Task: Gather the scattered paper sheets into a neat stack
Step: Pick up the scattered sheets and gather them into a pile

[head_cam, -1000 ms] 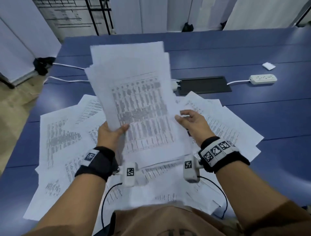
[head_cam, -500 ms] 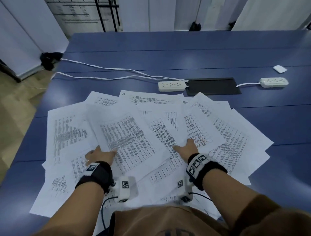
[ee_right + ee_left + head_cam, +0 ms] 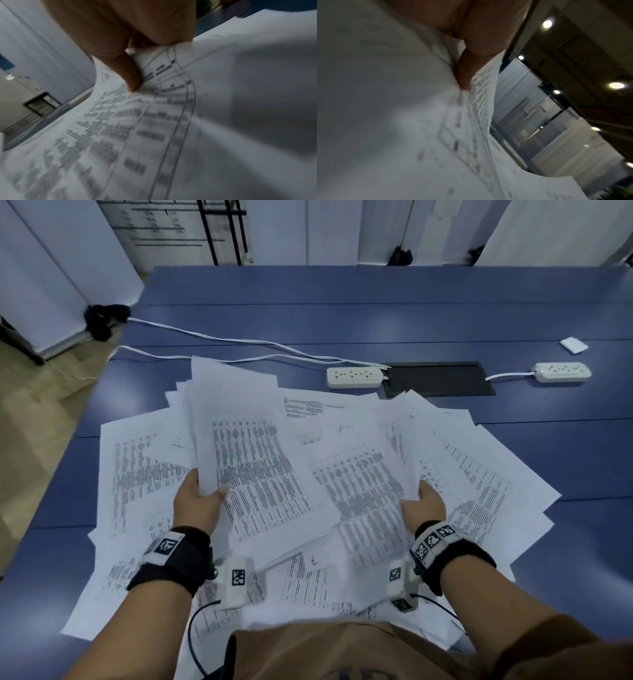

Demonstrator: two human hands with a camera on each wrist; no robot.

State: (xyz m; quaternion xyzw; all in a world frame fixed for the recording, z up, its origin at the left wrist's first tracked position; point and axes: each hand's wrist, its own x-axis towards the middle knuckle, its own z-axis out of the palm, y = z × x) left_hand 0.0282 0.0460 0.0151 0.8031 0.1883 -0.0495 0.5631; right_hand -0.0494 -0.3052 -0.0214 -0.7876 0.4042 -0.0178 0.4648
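Many printed white paper sheets [image 3: 130, 474] lie fanned out over the near part of the blue table [image 3: 376, 309]. My left hand [image 3: 198, 501] grips the left edge of a lifted bunch of sheets [image 3: 246, 460], thumb on top; the left wrist view shows a finger [image 3: 465, 70] under the paper [image 3: 385, 121]. My right hand [image 3: 423, 503] holds the right side of another raised bunch [image 3: 359, 487], fingers tucked beneath. In the right wrist view the thumb [image 3: 126, 71] presses on a printed sheet [image 3: 171, 128]. Both bunches are tilted and uneven.
Two white power strips [image 3: 354, 377] [image 3: 561, 372] with cables lie behind the papers, beside a black panel [image 3: 438, 378] set in the table. A small white pad [image 3: 573, 344] sits far right. The table's left edge drops to a wooden floor [image 3: 30, 419].
One second ago both hands held a bunch upright; half a second ago the sheets lay flat under my hands. Now both hands have lifted bunches off the pile again.
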